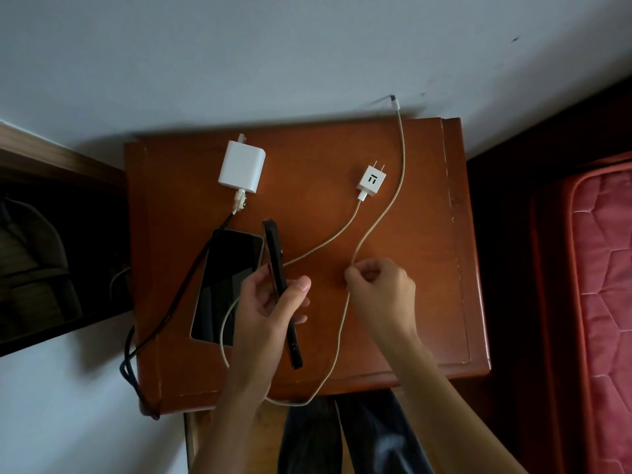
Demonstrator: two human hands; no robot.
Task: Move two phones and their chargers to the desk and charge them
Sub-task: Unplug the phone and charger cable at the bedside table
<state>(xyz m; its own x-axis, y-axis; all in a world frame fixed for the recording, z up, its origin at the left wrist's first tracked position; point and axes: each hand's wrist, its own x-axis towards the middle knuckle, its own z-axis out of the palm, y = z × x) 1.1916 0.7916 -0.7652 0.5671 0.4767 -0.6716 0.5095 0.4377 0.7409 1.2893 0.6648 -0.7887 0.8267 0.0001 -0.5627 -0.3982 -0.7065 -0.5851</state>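
Left hand [273,299] over nightstand [410,319] front: curled round dark phone [277,265], held edge-on. Right hand [379,285] over nightstand middle: pinching beige cable [403,155] from small white charger [370,179] at nightstand back. Second phone [227,285] flat on nightstand left; large white charger [242,166] at nightstand back-left.

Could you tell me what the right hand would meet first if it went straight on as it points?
Likely the right hand meets the beige cable again, at its other stretch running to the small charger; depth unclear.
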